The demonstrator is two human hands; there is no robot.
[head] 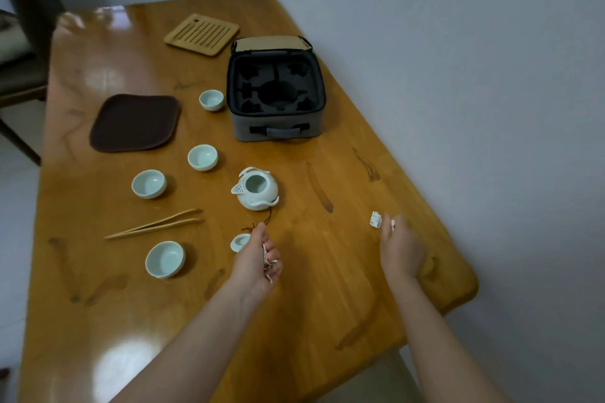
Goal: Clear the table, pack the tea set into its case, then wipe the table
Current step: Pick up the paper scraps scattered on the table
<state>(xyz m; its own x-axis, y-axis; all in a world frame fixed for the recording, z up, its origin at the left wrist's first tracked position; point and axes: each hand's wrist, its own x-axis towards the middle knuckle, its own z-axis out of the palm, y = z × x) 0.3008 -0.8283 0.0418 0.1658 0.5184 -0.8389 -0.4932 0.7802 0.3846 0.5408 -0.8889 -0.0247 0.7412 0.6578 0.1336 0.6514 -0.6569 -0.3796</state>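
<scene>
1. The left hand point(258, 260) is cupped palm-up low over the table point(343, 271), fingers curled around a small clump of scraps point(266, 263), seemingly torn paper or wrapper bits; what they are exactly is unclear.
2. The right hand point(401, 247) reaches forward near the table's right edge, fingertips pinching a small white scrap point(392, 223); it blurs, so the grip is hard to read. A crumpled white wrapper point(375, 219) lies just beside those fingertips.
3. Risk: the left hand sits touching or nearly touching the teapot lid point(240, 242) and its red cord point(262, 222), which runs to the open teapot point(257, 190). A careless lift could snag the cord and drag lid or pot. The cupped hold is loose, so scraps could spill back.
4. Both forearms stretch forward from the near edge, the left wrist turned upward, the right palm facing inward.
5. Further out stand four celadon cups point(165, 259), bamboo tongs point(154, 224), a dark mat point(134, 123), a slatted bamboo tray point(201, 33) and the open, unfilled case point(276, 91). Packing has seemingly not begun.
</scene>
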